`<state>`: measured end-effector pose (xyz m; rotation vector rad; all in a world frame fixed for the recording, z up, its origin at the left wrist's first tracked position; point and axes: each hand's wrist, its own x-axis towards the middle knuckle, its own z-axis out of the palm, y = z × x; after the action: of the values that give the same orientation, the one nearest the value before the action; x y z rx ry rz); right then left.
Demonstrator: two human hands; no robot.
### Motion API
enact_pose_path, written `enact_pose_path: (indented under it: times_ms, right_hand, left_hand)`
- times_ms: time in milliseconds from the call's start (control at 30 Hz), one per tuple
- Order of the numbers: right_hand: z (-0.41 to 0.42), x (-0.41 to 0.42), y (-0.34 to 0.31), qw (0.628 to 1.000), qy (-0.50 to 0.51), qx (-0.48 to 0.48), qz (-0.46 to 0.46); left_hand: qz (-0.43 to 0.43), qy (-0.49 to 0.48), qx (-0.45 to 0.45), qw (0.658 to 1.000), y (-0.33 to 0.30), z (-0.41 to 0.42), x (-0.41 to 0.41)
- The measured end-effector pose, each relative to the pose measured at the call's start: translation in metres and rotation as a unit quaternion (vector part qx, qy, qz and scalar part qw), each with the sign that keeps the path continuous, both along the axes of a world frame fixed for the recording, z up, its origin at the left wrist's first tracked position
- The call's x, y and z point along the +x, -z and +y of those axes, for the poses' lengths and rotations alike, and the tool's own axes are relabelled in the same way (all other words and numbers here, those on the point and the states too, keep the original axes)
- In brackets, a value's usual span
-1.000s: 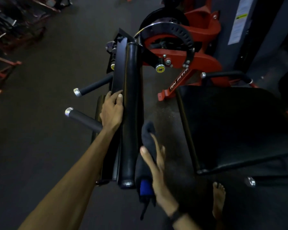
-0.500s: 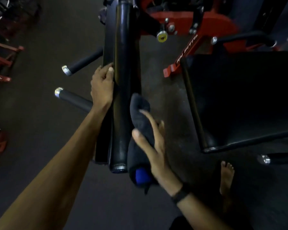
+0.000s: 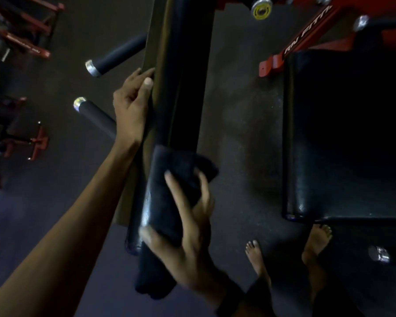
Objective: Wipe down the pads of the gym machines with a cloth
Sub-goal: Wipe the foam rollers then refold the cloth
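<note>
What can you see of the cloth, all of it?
The cloth is dark, nearly black, and looks like soft towelling, folded into a thick strip. It drapes over the near end of the long black pad, its lower end hanging past the pad's tip. The right hand presses it on with spread fingers. The left hand doesn't touch it.

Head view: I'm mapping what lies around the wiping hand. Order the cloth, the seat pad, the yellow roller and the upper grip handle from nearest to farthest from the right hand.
1. cloth: under the right hand, on the long pad.
2. seat pad: to the hand's right.
3. upper grip handle: up and left, beyond the left hand.
4. yellow roller: at the top edge, farthest.
</note>
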<state>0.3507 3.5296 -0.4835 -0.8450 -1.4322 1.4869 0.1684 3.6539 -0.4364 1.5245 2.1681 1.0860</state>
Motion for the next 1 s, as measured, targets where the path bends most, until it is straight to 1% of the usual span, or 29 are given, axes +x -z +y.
enact_pose_path:
  times_ms: [67,100,167,233,267,333,400,467,500,567,600,667,733,800,933,1000]
  right_hand:
    - [0.027,-0.011,-0.005,0.999,0.020,0.027,0.007]
    - [0.050,-0.019,-0.007,0.999,0.030,0.024,0.010]
    - [0.096,-0.031,-0.010,0.998,0.064,0.021,-0.011]
    - [0.110,-0.031,-0.010,0.997,0.067,0.024,-0.021]
    - [0.095,-0.026,-0.008,0.998,0.052,0.024,-0.018]
    - [0.038,-0.008,-0.005,1.000,0.018,0.016,-0.007]
    - [-0.020,0.005,0.004,0.999,0.030,0.022,-0.005]
    - [-0.026,0.006,0.006,1.000,0.011,-0.026,0.012]
    - [-0.011,0.004,0.004,0.999,-0.012,-0.044,0.011]
    - [0.034,-0.008,0.003,0.999,-0.021,-0.035,0.024]
    - [0.062,-0.017,0.005,0.999,0.001,-0.029,0.032]
    - [0.118,-0.033,0.005,0.998,0.053,-0.034,0.014]
    - [0.148,-0.041,0.004,0.996,0.082,-0.029,-0.007]
    - [0.134,-0.040,0.009,0.997,0.069,-0.020,0.002]
    - [0.027,-0.009,0.015,0.997,-0.023,-0.042,0.060]
    - [0.008,-0.007,0.018,0.998,-0.022,-0.035,0.054]
  left_hand:
    - [0.017,-0.004,-0.027,0.999,0.001,-0.001,0.002]
    - [0.014,-0.011,-0.036,0.999,0.000,-0.002,0.005]
    - [-0.026,-0.027,-0.030,0.999,-0.003,-0.005,0.017]
    - [-0.037,-0.033,-0.026,0.998,-0.003,-0.007,0.020]
    - [-0.037,-0.028,-0.031,0.998,-0.004,-0.008,0.020]
    - [-0.021,-0.023,-0.042,0.999,-0.004,-0.007,0.012]
    - [0.002,-0.022,-0.030,0.999,-0.005,-0.007,0.006]
    - [0.007,-0.018,-0.023,1.000,-0.004,-0.006,0.005]
    - [0.007,-0.014,-0.020,1.000,-0.004,-0.005,0.007]
    - [0.006,-0.010,-0.023,1.000,-0.004,-0.003,0.009]
    - [0.005,-0.008,-0.024,1.000,-0.004,-0.003,0.009]
    - [0.001,-0.008,-0.029,1.000,-0.004,-0.003,0.006]
    - [0.005,-0.009,-0.035,0.999,-0.004,-0.004,0.008]
    - [0.001,-0.008,-0.032,0.999,-0.004,-0.007,0.011]
    - [-0.005,-0.012,-0.026,1.000,-0.007,-0.005,0.013]
    - [0.012,-0.011,-0.040,0.999,-0.010,-0.004,0.014]
